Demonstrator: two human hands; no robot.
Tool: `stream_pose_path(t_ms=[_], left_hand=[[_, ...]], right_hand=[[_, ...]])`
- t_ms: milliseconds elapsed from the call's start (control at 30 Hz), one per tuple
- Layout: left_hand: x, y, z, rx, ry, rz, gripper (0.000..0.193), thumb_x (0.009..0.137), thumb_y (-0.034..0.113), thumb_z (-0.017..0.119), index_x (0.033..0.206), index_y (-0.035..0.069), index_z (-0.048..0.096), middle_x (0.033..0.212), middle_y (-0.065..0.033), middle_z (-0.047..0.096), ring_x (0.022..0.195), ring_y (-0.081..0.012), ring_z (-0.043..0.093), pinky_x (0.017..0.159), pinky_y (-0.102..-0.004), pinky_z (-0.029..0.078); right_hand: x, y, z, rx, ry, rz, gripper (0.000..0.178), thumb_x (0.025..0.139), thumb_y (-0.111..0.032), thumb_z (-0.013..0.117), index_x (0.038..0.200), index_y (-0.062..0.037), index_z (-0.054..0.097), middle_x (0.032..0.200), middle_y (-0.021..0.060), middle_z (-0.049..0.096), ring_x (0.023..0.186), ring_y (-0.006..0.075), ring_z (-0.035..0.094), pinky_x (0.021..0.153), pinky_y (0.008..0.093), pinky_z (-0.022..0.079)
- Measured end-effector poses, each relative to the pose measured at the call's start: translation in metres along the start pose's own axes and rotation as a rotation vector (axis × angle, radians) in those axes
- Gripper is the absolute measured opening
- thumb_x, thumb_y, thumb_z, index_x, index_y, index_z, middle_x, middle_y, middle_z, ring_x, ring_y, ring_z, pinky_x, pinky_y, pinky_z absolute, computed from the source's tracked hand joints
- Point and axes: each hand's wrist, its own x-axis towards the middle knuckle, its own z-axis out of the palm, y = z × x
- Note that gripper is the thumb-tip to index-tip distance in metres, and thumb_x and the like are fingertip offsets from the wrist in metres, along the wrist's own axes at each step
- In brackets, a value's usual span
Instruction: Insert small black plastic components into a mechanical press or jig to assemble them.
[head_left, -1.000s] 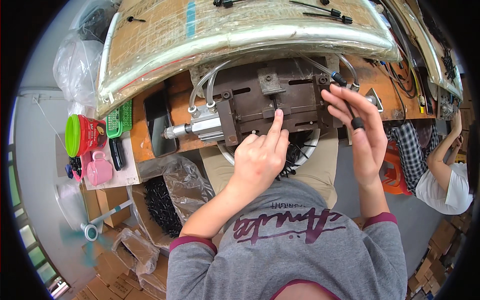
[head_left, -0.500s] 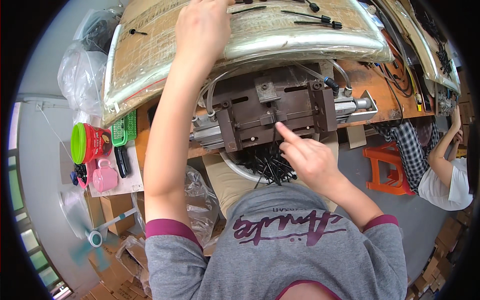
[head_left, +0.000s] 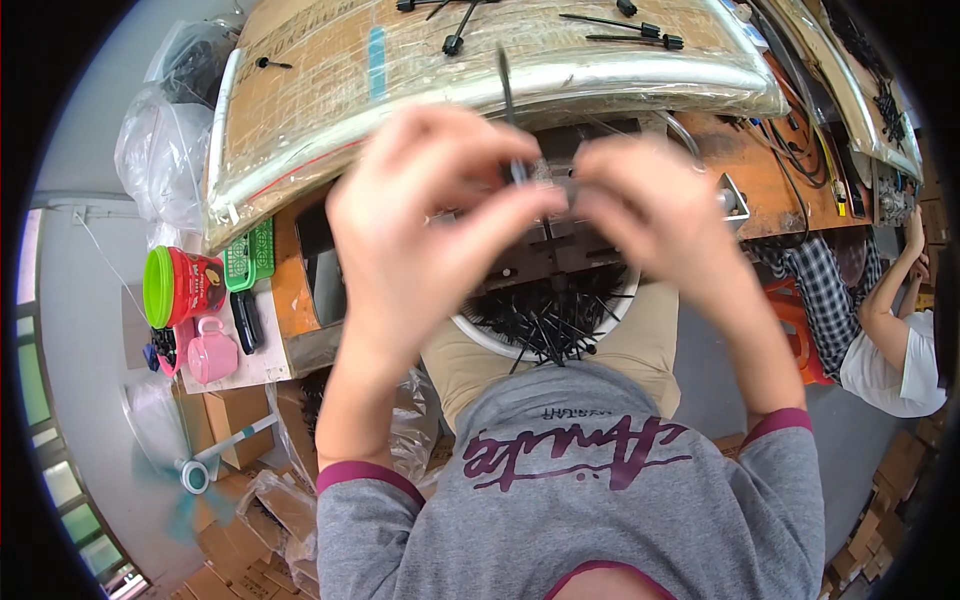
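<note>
My left hand (head_left: 430,210) is over the dark metal fixture (head_left: 560,255), thumb and fingers closed around a thin black rod (head_left: 507,90) with a knob-like end. The rod points up and away toward the padded board. My right hand (head_left: 650,190) is close beside it with curled fingers, smeared by motion, so whether it grips anything does not show. A second dark rod shows below the fingertips against the fixture, most of which my hands hide. Directly below, a round white-rimmed tub (head_left: 625,310) full of black rods (head_left: 530,325) sits at my lap.
A plastic-wrapped cardboard board (head_left: 310,110) with several black knobbed rods spans the back of the wooden bench (head_left: 740,170). At left are a red tub (head_left: 195,285), a pink mug (head_left: 212,355) and a green basket (head_left: 255,255). Another person (head_left: 890,365) sits at right.
My left hand has come back from the board to the fixture and now holds a black rod. My right hand has moved up and away from me, beside the left one.
</note>
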Motion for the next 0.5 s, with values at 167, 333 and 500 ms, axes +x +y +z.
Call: stream_pose_path(t_ms=[167,333,500], left_hand=[[-0.084,0.0,0.027,0.214,-0.169,0.048,0.032,0.075,0.008,0.085,0.105,0.004,0.075,0.131,-0.0156,0.067,0.086,-0.0215,0.073,0.071,-0.0284,0.06],[-0.116,-0.016,0.058,0.477,-0.186,0.108,0.029,0.075,0.013,0.082,0.101,0.004,0.073,0.127,-0.0129,0.07,0.07,-0.0168,0.069,0.061,-0.0276,0.052],[-0.113,-0.026,0.07,0.555,-0.189,0.123,0.029,0.074,0.013,0.082,0.101,0.004,0.073,0.127,-0.0112,0.07,0.062,-0.015,0.065,0.061,-0.0264,0.05]], right_hand=[[0.065,0.084,-0.034,-0.425,0.003,-0.086,0.023,0.089,-0.012,0.071,0.11,-0.002,0.068,0.108,0.0138,0.069,0.102,0.0308,0.066,0.088,0.0391,0.053],[0.065,0.117,-0.04,-0.279,-0.28,-0.001,0.019,0.096,-0.008,0.061,0.113,-0.0044,0.068,0.114,0.0112,0.067,0.109,0.0301,0.063,0.095,0.0399,0.049],[0.059,0.094,-0.031,-0.374,-0.128,-0.177,0.02,0.099,-0.004,0.057,0.116,-0.0022,0.067,0.107,0.0099,0.065,0.1,0.0298,0.064,0.086,0.0376,0.051]])
